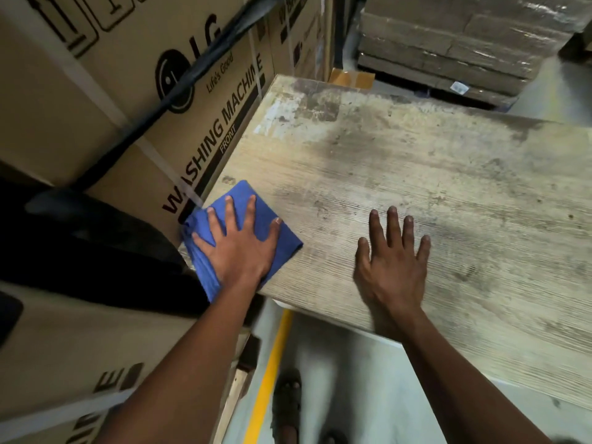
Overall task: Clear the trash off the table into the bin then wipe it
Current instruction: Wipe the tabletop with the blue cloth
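A worn, stained wooden table (416,161) fills the right and middle of the view. A folded blue cloth (288,243) lies on its near left corner, partly hanging over the edge. My left hand (238,245) presses flat on the cloth with fingers spread. My right hand (395,254) rests flat on the bare tabletop near the front edge, fingers straight and spread, holding nothing. No trash or bin shows in this view.
Large cardboard washing-machine boxes (128,100) stand tight against the table's left side. A black bag (80,245) lies between the boxes at left. Wrapped stacked cartons (448,49) sit beyond the far edge. A yellow floor line (266,389) and a sandalled foot (288,402) show below.
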